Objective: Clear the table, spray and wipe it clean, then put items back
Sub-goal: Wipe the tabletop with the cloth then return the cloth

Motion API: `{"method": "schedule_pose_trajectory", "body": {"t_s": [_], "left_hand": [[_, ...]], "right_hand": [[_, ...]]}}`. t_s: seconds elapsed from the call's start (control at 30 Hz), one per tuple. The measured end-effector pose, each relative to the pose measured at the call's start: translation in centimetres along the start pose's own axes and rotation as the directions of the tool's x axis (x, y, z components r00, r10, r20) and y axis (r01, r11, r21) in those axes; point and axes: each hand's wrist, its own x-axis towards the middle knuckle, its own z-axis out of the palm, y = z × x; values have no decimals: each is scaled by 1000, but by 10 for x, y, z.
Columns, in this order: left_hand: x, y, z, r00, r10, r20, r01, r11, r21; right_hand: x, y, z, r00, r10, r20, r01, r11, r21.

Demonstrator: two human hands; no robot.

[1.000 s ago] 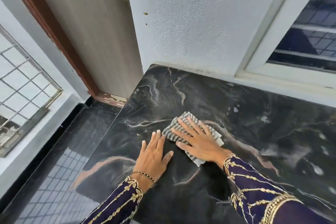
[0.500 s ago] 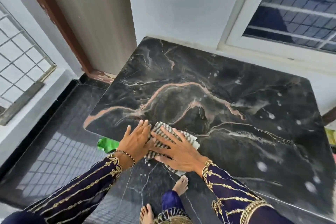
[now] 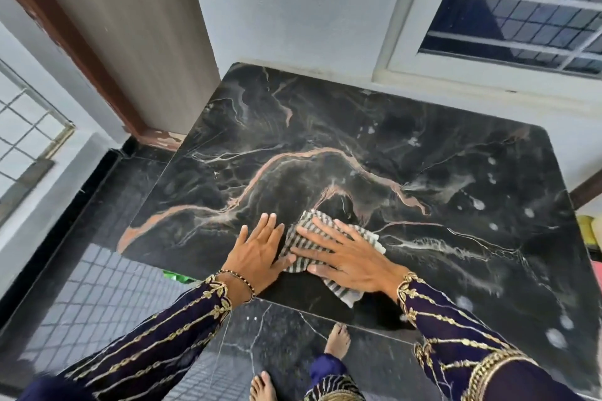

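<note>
A black marble table [image 3: 374, 146] with orange and white veins fills the middle of the view. Near its front edge lies a grey-and-white striped cloth [image 3: 294, 241]. My right hand [image 3: 348, 259] presses flat on the cloth with fingers spread. My left hand [image 3: 257, 254] rests flat on the tabletop just left of the cloth, its thumb touching the cloth's edge. Nothing else stands on the table.
A wall and a barred window [image 3: 527, 6] lie behind the table, a wooden door [image 3: 130, 29] at the back left. A green object [image 3: 177, 277] peeks from under the table's front-left edge. My bare feet [image 3: 338, 340] stand on the dark floor. Yellow and pink things [image 3: 594, 234] sit at the right edge.
Both hands and the cloth slid back from the table's middle towards its front edge, then shifted a little to the right. The view rose and pulled back.
</note>
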Motion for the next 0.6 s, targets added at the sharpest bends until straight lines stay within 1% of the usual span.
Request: {"method": "schedule_pose_trajectory", "body": {"t_s": [0.17,0.23,0.33,0.4,0.47,0.53,0.6], "left_hand": [[47,11,-16,1000,-14,8,15,995,-103],[75,15,-28,1000,-11,20,13,995,-103],[123,24,-50,999,-31,-22,28,993,-114],[159,30,-66,997,-76,-29,73,992,-101],[192,34,-81,988,-153,-20,151,986,-71],[218,37,-96,976,-218,20,219,972,-87],[240,40,-107,960,-265,94,276,953,-124]], "right_hand": [[38,68,-29,999,40,29,-40,999,-5],[54,96,-41,998,40,39,-40,999,-2],[82,143,-54,997,59,56,-59,998,12],[103,175,-67,996,70,50,-71,997,29],[122,203,-81,996,89,28,-89,996,23],[139,227,-95,994,108,25,-108,994,32],[155,251,-107,990,138,25,-139,989,39]]}}
